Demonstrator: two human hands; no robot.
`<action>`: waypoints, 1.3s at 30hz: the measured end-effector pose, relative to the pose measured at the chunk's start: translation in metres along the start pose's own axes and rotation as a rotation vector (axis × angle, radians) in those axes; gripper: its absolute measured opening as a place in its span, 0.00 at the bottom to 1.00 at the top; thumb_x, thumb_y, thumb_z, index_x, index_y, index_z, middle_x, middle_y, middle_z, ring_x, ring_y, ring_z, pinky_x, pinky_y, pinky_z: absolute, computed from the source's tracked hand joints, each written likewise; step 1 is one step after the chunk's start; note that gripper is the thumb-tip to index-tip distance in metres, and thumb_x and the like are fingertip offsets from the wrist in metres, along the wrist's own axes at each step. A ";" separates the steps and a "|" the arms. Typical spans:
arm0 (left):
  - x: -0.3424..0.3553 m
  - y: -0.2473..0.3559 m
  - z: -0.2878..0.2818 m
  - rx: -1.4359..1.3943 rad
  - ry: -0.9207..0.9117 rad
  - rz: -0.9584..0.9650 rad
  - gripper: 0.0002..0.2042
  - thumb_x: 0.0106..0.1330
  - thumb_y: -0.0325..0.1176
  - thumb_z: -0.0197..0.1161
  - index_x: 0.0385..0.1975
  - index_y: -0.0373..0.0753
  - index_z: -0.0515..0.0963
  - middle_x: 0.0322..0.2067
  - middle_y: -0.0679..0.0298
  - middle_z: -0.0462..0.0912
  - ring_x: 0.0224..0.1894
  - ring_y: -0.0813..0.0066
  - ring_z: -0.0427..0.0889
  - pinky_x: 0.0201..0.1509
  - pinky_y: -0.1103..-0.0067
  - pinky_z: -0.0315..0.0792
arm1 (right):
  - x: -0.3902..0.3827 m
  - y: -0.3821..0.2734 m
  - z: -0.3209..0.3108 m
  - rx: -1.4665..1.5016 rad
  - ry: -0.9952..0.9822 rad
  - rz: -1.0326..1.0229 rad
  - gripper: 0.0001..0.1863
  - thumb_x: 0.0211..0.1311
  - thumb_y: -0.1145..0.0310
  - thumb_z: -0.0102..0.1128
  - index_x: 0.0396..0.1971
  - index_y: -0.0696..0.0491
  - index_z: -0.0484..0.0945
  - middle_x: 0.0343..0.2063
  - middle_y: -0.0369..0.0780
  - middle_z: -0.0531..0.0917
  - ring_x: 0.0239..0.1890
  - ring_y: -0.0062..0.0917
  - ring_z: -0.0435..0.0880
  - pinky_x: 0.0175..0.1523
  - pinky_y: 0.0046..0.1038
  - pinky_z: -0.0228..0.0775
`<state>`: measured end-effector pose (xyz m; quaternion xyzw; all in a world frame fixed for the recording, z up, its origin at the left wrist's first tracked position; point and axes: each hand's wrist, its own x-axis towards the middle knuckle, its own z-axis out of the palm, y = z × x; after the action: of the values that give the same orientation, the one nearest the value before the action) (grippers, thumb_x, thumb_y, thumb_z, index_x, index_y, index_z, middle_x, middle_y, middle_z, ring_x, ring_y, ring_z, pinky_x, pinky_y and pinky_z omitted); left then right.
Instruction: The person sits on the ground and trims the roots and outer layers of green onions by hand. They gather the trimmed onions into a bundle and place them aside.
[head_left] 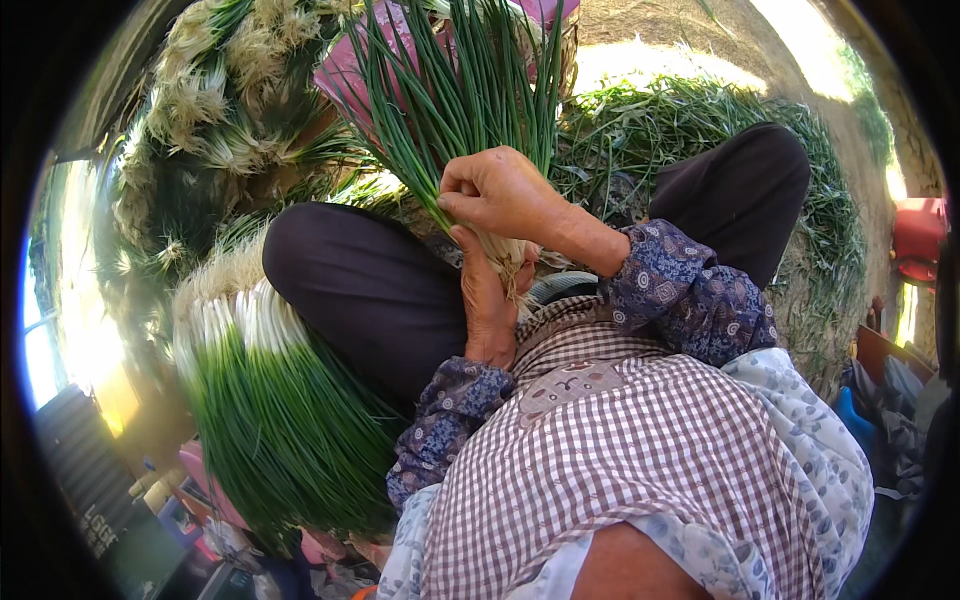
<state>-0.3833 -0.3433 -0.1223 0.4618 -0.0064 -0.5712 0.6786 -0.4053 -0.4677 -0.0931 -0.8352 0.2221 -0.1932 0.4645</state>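
A bunch of scallions slants across my lap, long green leaves pointing away from me, pale stems and roots toward my body. My left hand is wrapped round its lower, pale part from below, thumb along the side. Over it, my right hand has its fingers curled closed on the bunch where the leaves meet the stems; what lies under those fingertips is partly hidden. Behind the leaves is a pink sheet or mat.
A thick stack of scallions lies beside my left knee, roots upward. More root-ended bundles are piled at the upper left. Loose green leaves cover the ground around my right knee. A red plastic object stands at far right.
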 end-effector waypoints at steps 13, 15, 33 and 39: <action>-0.005 0.002 0.010 0.041 -0.067 0.029 0.34 0.65 0.67 0.38 0.43 0.36 0.72 0.20 0.67 0.74 0.13 0.87 0.63 0.15 0.89 0.54 | -0.076 0.009 -0.054 0.346 0.058 0.274 0.06 0.58 0.73 0.61 0.25 0.58 0.77 0.15 0.25 0.71 0.17 0.04 0.63 0.21 0.13 0.53; -0.004 0.001 0.009 0.039 -0.093 0.076 0.33 0.64 0.66 0.43 0.43 0.36 0.72 0.20 0.68 0.74 0.13 0.88 0.63 0.15 0.90 0.54 | -0.070 0.005 -0.046 0.329 0.070 0.259 0.06 0.59 0.73 0.61 0.25 0.58 0.77 0.16 0.25 0.72 0.18 0.04 0.64 0.21 0.12 0.54; -0.003 0.003 0.011 -0.009 -0.081 0.044 0.35 0.66 0.66 0.38 0.47 0.34 0.68 0.21 0.65 0.74 0.15 0.87 0.62 0.16 0.90 0.54 | -0.101 0.041 -0.197 0.437 0.775 0.248 0.18 0.62 0.62 0.59 0.46 0.59 0.74 0.27 0.35 0.79 0.23 0.13 0.76 0.26 0.14 0.67; -0.006 0.004 0.016 0.105 0.009 0.047 0.26 0.69 0.58 0.45 0.43 0.36 0.70 0.21 0.65 0.75 0.15 0.87 0.64 0.16 0.90 0.56 | -0.070 0.015 -0.128 -0.218 0.372 0.140 0.09 0.59 0.69 0.61 0.36 0.56 0.81 0.27 0.38 0.82 0.22 0.22 0.82 0.28 0.24 0.72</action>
<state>-0.3912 -0.3494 -0.1076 0.4991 -0.0440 -0.5519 0.6666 -0.5338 -0.5240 -0.0509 -0.8129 0.3812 -0.2861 0.3346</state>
